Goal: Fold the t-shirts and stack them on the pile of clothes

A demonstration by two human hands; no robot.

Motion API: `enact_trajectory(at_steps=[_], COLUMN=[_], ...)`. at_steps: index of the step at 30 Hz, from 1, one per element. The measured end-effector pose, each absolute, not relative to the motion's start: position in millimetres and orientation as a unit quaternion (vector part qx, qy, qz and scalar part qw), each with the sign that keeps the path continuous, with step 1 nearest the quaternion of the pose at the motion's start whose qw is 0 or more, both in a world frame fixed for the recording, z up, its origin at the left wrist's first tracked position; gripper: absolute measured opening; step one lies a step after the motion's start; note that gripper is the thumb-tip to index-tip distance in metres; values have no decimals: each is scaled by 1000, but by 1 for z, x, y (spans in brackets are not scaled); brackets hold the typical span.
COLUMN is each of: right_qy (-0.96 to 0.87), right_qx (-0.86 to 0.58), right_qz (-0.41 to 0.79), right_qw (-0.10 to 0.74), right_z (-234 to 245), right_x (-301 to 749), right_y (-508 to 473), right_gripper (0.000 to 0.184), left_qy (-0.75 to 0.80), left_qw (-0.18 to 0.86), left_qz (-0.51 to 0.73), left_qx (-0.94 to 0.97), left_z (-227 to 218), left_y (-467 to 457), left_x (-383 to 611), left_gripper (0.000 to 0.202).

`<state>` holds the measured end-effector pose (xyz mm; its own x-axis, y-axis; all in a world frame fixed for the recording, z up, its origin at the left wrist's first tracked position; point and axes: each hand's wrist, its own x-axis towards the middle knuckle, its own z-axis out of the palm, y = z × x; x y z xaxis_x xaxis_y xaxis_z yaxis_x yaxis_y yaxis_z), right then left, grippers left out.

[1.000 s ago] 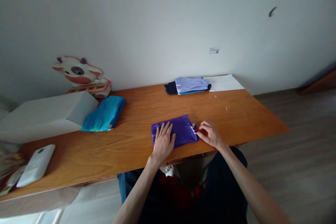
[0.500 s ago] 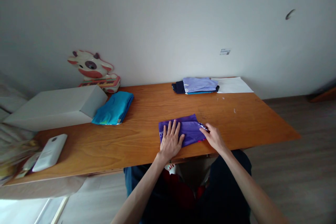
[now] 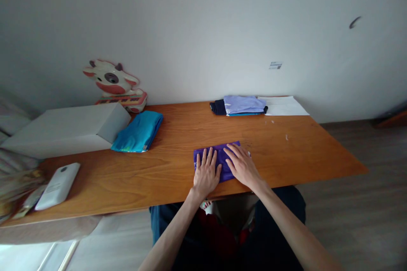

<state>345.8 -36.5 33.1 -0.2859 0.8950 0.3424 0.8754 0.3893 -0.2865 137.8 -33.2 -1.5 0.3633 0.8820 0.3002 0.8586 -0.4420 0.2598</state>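
A folded purple garment [image 3: 225, 170] lies flat near the front edge of the wooden table; its exact kind cannot be told. On its left part rests my left hand [image 3: 206, 173], palm down with the fingers spread. My right hand [image 3: 243, 167] lies flat on its right part, fingers stretched out and apart. Both hands cover much of the cloth, so only its middle, upper edge and a little of its ends show.
On the wooden table [image 3: 171, 178], a folded blue garment [image 3: 138, 131] lies beside a white box [image 3: 66, 129]. Behind stands a cow-shaped toy piano [image 3: 114, 82]. Folded clothes [image 3: 244, 105] and a white sheet [image 3: 286, 106] lie by the wall. A white device [image 3: 59, 186] sits left.
My right hand has moved left from the garment's right edge, let go of it and flattened on top. The right end is now folded in. My left hand has stayed in place.
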Motion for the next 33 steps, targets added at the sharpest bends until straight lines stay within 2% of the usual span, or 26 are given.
enact_trajectory(at_steps=[4, 7, 13, 17, 22, 28, 31, 33], right_qy=[-773, -753, -715, -627, -643, -674, -672, -650], right_qx=[-608, -634, -653, -719, -717, -689, -688, -688], right_qz=[15, 19, 15, 14, 13, 10, 53, 106], right_qw=[180, 177, 250, 299, 268, 268, 268, 306], right_z=[-5, -21, -22, -25, -27, -15, -14, -14], right_x=[355, 363, 366, 374, 375, 368, 367, 368], right_y=[-14, -9, -11, -13, -26, -31, -24, -19], right_gripper=[60, 64, 73, 78, 68, 35, 31, 34], left_qy=[513, 504, 503, 591, 615, 600, 588, 590], left_qw=[16, 16, 32, 40, 48, 43, 104, 195], left_qz=[190, 184, 210, 260, 266, 261, 317, 424], left_qx=[837, 844, 838, 762, 741, 755, 737, 658], left_z=[-2, -1, -3, -8, -14, -17, -19, -21], left_y=[-27, -17, -13, -22, -25, -22, -17, -9], left_x=[133, 131, 133, 131, 127, 129, 122, 112], left_gripper=[64, 64, 71, 83, 79, 81, 82, 72])
